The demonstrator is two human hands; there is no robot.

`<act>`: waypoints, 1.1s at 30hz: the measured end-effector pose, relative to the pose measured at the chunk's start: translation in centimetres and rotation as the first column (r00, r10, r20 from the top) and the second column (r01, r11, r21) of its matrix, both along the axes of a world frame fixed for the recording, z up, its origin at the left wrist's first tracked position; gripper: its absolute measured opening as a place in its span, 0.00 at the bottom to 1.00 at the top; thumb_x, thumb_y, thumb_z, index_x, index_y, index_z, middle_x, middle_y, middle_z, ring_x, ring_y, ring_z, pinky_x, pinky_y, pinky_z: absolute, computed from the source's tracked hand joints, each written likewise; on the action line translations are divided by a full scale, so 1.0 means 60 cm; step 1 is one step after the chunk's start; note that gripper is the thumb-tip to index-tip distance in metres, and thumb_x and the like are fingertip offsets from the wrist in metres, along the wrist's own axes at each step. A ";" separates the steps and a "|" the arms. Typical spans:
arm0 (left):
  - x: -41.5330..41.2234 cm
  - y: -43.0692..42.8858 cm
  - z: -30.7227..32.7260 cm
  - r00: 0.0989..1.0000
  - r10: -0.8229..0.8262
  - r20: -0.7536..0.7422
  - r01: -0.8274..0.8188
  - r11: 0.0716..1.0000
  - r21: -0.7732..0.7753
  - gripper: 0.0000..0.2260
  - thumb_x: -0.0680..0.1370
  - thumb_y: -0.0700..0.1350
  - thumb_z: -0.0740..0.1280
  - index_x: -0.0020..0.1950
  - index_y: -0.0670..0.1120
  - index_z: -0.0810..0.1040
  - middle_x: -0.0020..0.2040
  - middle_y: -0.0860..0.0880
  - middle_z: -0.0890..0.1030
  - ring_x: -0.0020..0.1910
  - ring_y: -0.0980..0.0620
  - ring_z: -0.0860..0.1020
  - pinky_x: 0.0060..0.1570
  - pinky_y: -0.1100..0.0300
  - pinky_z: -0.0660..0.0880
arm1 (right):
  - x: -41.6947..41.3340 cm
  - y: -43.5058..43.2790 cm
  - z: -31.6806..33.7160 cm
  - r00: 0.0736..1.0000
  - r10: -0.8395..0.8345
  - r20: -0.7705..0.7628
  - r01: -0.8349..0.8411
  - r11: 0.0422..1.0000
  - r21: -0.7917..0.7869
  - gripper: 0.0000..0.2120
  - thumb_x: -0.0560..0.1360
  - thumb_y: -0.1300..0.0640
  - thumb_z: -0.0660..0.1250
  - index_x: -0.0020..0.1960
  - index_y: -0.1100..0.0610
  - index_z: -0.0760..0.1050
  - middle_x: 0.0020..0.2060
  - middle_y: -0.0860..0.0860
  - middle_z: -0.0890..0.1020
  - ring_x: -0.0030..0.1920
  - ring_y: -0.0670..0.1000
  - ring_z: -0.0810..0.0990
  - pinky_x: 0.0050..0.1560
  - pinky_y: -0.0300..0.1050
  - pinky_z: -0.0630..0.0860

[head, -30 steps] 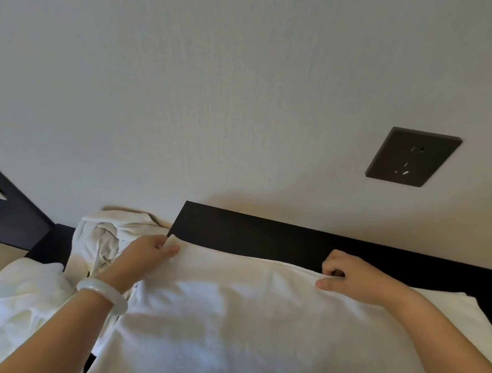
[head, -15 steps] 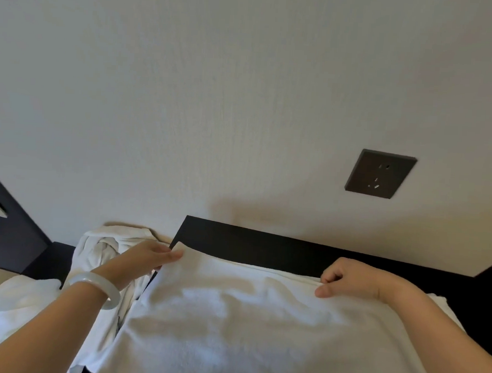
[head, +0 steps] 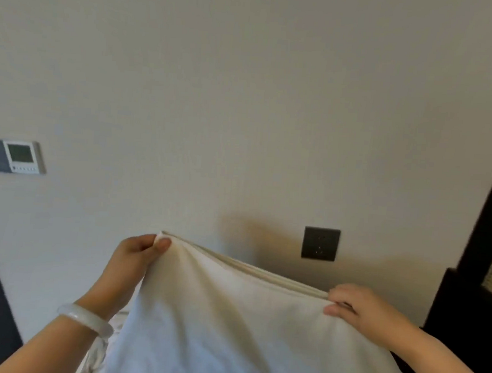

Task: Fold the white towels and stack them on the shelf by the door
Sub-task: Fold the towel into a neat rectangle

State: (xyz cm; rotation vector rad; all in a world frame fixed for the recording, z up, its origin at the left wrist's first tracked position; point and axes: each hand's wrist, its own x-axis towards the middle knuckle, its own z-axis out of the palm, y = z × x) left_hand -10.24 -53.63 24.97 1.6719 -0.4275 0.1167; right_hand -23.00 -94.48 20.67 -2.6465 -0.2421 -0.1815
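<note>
- Both hands held the white towel [head: 216, 323]: the left hand [head: 137, 254] pinched one top corner, the right hand [head: 358, 308] gripped the other.
- Half a second earlier that edge had lain flat on the dark bench; now it was raised, cloth hanging towards the person.
- Folding looked under way, stacking not yet begun.
- Beyond, a wall socket [head: 320, 243] and a thermostat panel [head: 19, 156].

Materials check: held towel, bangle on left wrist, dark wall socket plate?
The towel: white cotton-like cloth, matte; it drapes softly, with layered hemmed edges at the top. The bangle: pale, glossy, translucent-looking, likely jade or glass; cannot tell which. The socket plate: dark matte, probably plastic; flat, no shine.
</note>
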 end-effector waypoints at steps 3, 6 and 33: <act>-0.011 -0.014 0.091 0.994 -0.029 0.107 0.036 0.998 -0.060 0.18 0.76 0.51 0.69 0.41 0.34 0.78 0.36 0.44 0.75 0.38 0.49 0.72 0.42 0.53 0.67 | -0.009 -0.008 0.057 0.966 -0.124 0.228 0.077 0.976 0.203 0.17 0.72 0.29 0.60 0.38 0.42 0.71 0.36 0.39 0.75 0.37 0.41 0.73 0.38 0.34 0.65; -0.007 -0.019 0.184 0.978 -0.040 0.206 0.065 0.991 -0.114 0.25 0.73 0.55 0.71 0.43 0.31 0.77 0.38 0.43 0.75 0.40 0.47 0.72 0.46 0.50 0.66 | -0.013 -0.010 0.127 0.901 -0.223 0.372 0.095 0.938 0.334 0.12 0.79 0.50 0.68 0.38 0.48 0.72 0.30 0.42 0.73 0.33 0.41 0.71 0.37 0.38 0.65; 0.023 0.017 0.246 0.995 -0.098 -0.026 0.092 0.979 -0.182 0.07 0.71 0.33 0.70 0.46 0.29 0.81 0.44 0.36 0.83 0.42 0.45 0.82 0.40 0.61 0.80 | -0.010 -0.005 0.312 0.861 -0.226 0.456 0.034 0.919 0.392 0.13 0.71 0.65 0.75 0.40 0.46 0.81 0.38 0.57 0.84 0.36 0.45 0.79 0.40 0.36 0.71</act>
